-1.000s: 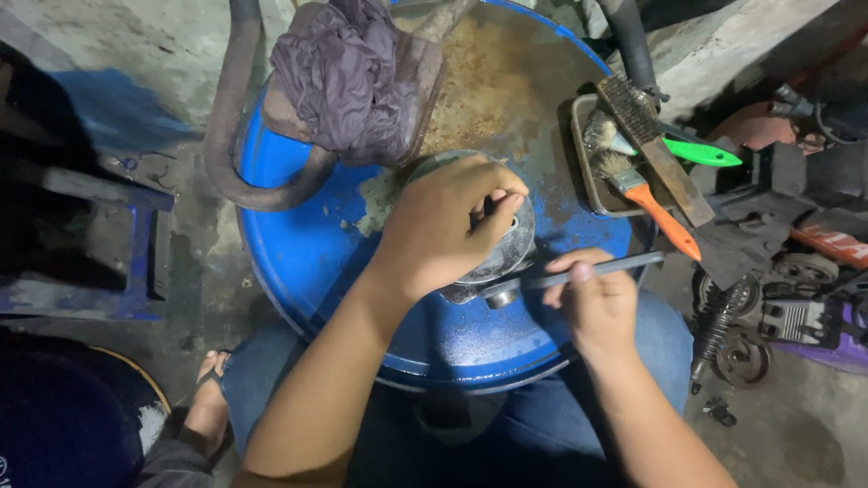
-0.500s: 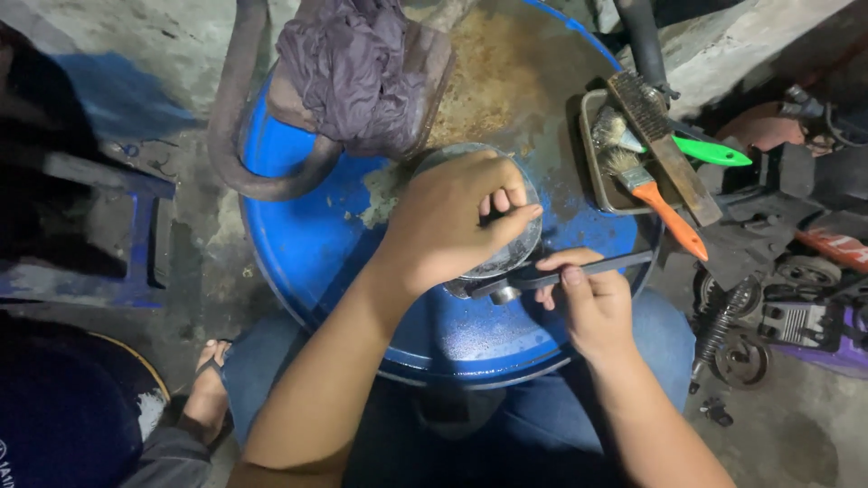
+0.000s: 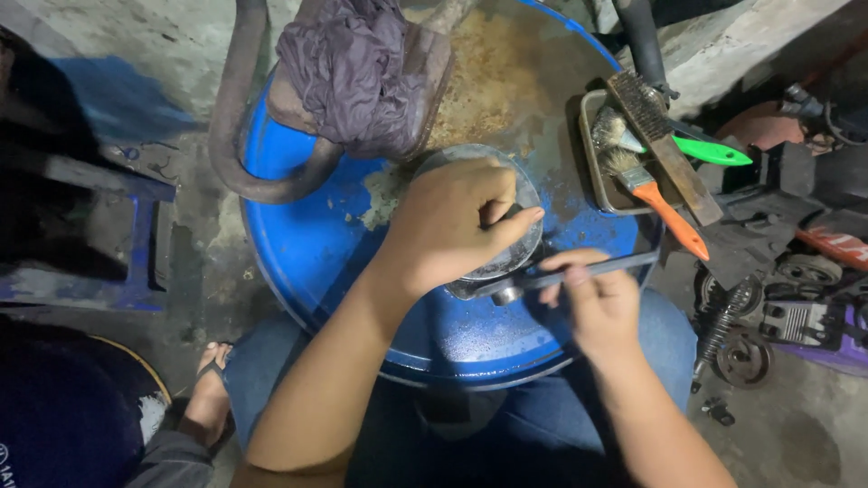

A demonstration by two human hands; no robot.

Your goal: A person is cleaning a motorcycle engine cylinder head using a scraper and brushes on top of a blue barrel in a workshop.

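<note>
Head view, tray (image 3: 592,185) holding brushes (image 3: 633,149), perhaps three

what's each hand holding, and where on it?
Left hand presses down on the top of the round metal part; right hand pinches the flat metal tool mid-shaft.

No packages, signs or screens show here. Only a red strip (image 3: 836,246) with pale lettering lies at the right edge, among dark machine parts (image 3: 796,298).
</note>
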